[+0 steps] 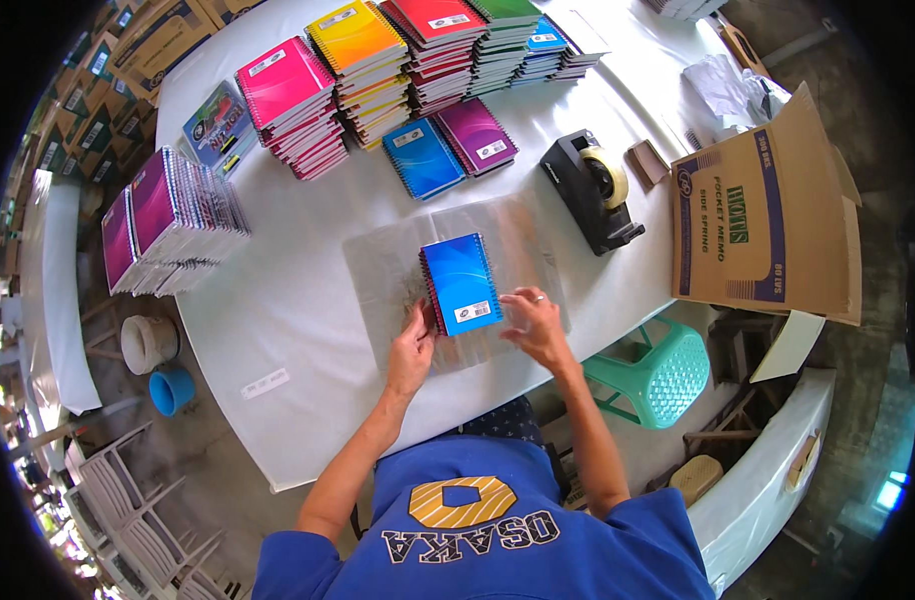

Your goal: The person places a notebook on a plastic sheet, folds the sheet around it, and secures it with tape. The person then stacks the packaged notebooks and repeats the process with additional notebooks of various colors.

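A blue spiral notebook (462, 280) lies in front of me on a clear plastic sheet (383, 275). Dark red wire coils show along its left side, so another notebook seems to lie under it. At its lower left edge my left hand (413, 350) is closed, fingers and thumb gripping the side. My right hand (538, 325) is by the lower right edge, its fingers bent and apart from the thumb, with nothing visible between them. Just beyond the sheet, a second blue notebook (423, 158) and a purple notebook (478, 136) lie side by side.
Tall stacks of pink (283, 85), yellow (356, 38), red and green notebooks line the table's far side. Purple notebooks (168, 215) are piled at left. A black tape dispenser (590, 195) stands at right, near an open cardboard box (768, 215) and a green stool (668, 375).
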